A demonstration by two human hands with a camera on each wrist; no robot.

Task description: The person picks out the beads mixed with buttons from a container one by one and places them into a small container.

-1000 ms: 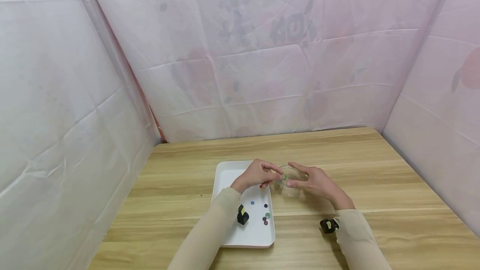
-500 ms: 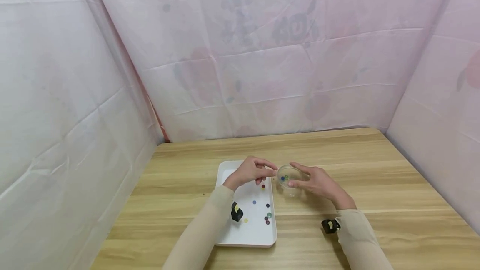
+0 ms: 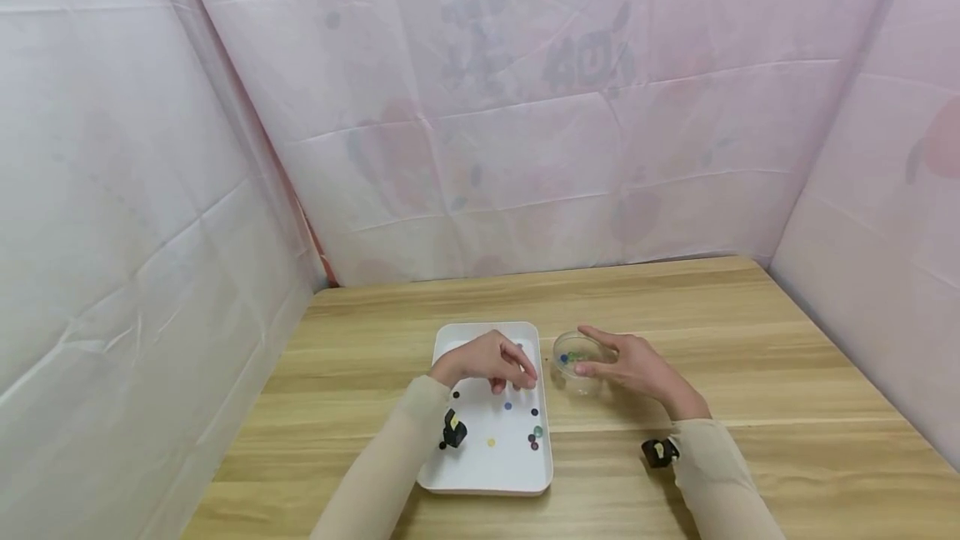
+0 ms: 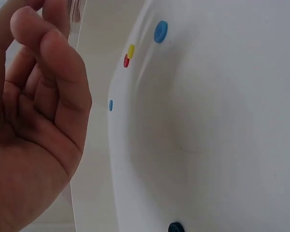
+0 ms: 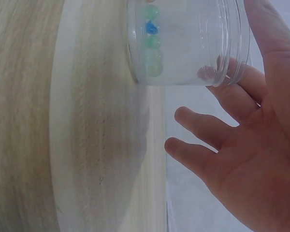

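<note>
A white tray (image 3: 480,473) on the wooden table holds several small coloured beads (image 3: 507,406). My left hand (image 3: 504,377) hovers over the tray's far half with its fingers loosely curled downward. Nothing shows between them in the left wrist view, where my left hand (image 4: 43,111) is beside blue, yellow and red beads (image 4: 160,31). To the tray's right stands a small clear jar (image 3: 573,361) with green and blue beads (image 5: 151,34) at its bottom. My right hand (image 3: 600,354) holds the jar (image 5: 183,43) between thumb and forefinger, its other fingers (image 5: 203,125) spread free.
Pink-white sheeting walls in the table (image 3: 750,373) at the back and on both sides. Bare wood lies to the right of the jar and behind the tray. A black camera is strapped to each wrist (image 3: 452,430).
My left hand has drawn back from the jar's mouth, leftward and down over the tray. The beads in the jar now show. My right hand has stayed on the jar.
</note>
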